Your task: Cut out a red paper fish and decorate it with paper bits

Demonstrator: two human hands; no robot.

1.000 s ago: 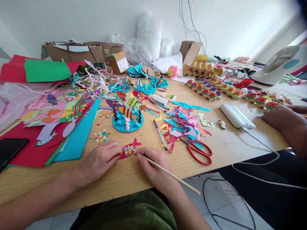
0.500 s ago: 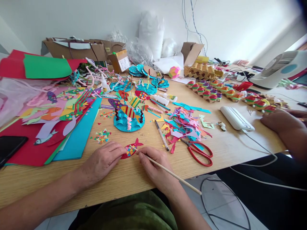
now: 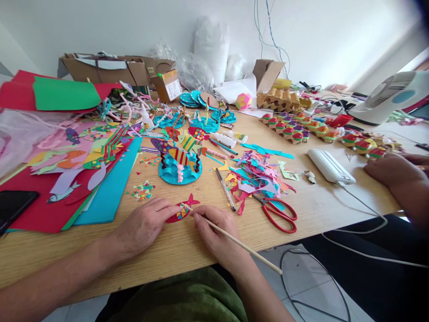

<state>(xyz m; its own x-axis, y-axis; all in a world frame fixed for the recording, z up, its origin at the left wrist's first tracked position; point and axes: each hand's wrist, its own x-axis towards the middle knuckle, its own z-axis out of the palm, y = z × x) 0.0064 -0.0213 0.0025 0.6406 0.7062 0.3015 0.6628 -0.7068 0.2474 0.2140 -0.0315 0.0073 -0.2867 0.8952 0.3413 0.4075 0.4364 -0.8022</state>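
Observation:
A red paper fish [image 3: 182, 213] lies flat on the table in front of me, its body covered with small coloured paper pieces. My left hand [image 3: 147, 223] rests beside it with fingers stretched out, the index fingertip on the fish's body. In my right hand [image 3: 219, 230] is a thin wooden stick [image 3: 250, 248], pinched close to its far end. The stick's tip touches the fish near the paper pieces, and its other end slants past the table edge. Just beyond my left hand is a pile of tiny paper bits [image 3: 143, 191].
Red-handled scissors [image 3: 279, 214], a pen [image 3: 226, 190] and paper scraps [image 3: 258, 174] lie to the right. Beyond the fish stands a blue base with paper fish [image 3: 180, 172]. Coloured sheets [image 3: 114, 192] are at left. A co-worker's hand [image 3: 392, 170] and a white power bank [image 3: 330, 165] are at right.
My left index finger has moved right, further onto the fish's body. More of the fish's rounded left end shows below the finger. The right hand and stick look almost the same.

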